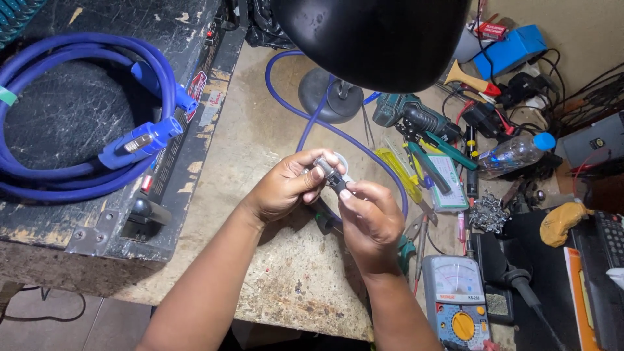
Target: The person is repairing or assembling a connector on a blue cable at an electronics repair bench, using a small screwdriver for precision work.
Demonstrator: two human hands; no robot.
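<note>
the left hand (286, 188) pinches the silver barrel of a small metal-and-black cable connector (330, 173), steadying it, while the right hand (370, 218) grips its black end between thumb and forefinger, both raised over the worn bench (273, 260) under the black lamp shade (370, 39), so light falls on it; a blue cable (325, 127) trails far behind

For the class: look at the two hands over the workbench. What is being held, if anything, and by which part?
A small metal-and-black connector. The left hand pinches its silvery end; the right hand grips its black end with the fingertips.
</note>
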